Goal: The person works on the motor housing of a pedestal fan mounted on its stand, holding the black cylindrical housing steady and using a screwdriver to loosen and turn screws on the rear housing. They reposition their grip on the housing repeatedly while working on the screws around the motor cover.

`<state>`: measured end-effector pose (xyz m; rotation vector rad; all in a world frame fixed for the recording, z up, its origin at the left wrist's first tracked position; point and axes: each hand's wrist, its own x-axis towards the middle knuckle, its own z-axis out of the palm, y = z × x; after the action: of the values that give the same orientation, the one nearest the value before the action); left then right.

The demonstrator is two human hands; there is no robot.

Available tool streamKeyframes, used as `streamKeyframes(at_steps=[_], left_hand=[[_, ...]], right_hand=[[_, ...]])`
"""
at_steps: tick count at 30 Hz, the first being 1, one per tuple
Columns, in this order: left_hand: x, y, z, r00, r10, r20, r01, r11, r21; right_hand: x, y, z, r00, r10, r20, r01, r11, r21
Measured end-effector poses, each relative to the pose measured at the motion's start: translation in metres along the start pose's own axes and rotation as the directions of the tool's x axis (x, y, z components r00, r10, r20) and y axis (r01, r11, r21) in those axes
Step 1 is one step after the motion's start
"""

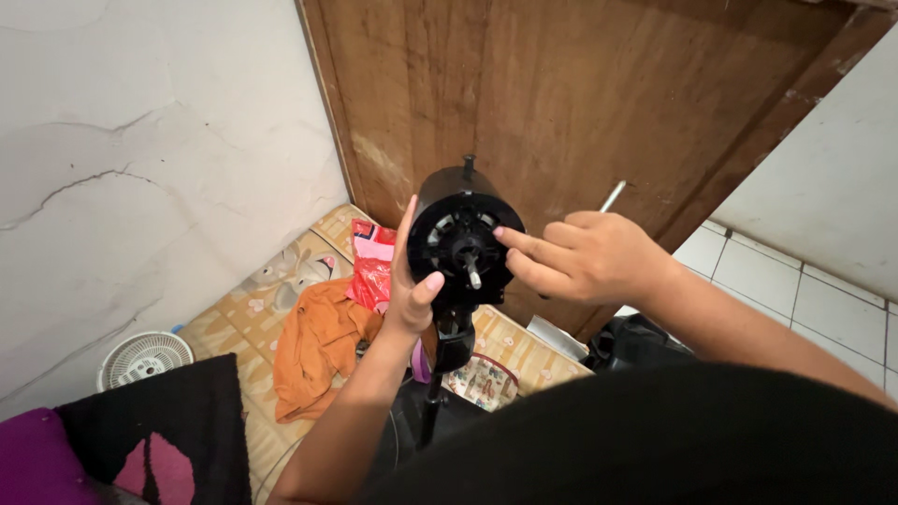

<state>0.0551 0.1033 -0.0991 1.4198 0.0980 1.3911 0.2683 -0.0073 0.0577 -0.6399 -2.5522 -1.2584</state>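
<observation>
A black fan motor housing [449, 201] stands on a thin black pole [432, 411], its round front with a short metal shaft [474, 277] facing me. My left hand [409, 297] wraps around the housing's left side, thumb pressed on the front rim. My right hand [585, 254] comes in from the right, two fingers touching the front face beside the shaft. A thin silver rod [613, 196], perhaps a tool, sticks up from behind my right hand; how it is held is hidden.
A wooden door [580, 103] rises behind the fan, with a cracked white wall [150, 140] to the left. On the patterned floor mat [253, 318] lie an orange cloth [318, 346], a red bag [372, 266], a small white fan [142, 358] and a black cushion [159, 430]. White tiles [795, 290] lie right.
</observation>
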Motion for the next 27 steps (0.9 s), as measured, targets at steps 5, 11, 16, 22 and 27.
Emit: streamKeyframes(at_steps=[5,11,16,22,27], left_hand=[[0.005,-0.004,-0.001,0.999,0.003,-0.032,-0.004,1.0,-0.014],[0.007,-0.008,0.001,0.999,-0.033,-0.038,0.03,0.997,-0.077],[0.009,-0.01,0.004,0.998,-0.06,-0.012,0.058,0.988,-0.14],[0.012,-0.012,0.002,0.999,-0.053,0.001,0.052,0.991,-0.12],[0.012,-0.011,0.002,0.998,-0.058,0.011,0.058,0.993,-0.107]], right_hand=[[0.001,0.006,0.002,0.999,0.009,0.044,-0.009,1.0,-0.002],[0.001,0.006,0.007,0.999,0.033,0.022,-0.031,0.997,-0.074],[0.0,0.007,0.007,0.999,0.023,0.03,-0.019,0.992,-0.125],[-0.001,0.008,0.008,0.998,0.047,0.032,-0.044,0.995,-0.085],[-0.005,0.005,0.009,0.997,0.072,0.036,-0.07,0.995,-0.066]])
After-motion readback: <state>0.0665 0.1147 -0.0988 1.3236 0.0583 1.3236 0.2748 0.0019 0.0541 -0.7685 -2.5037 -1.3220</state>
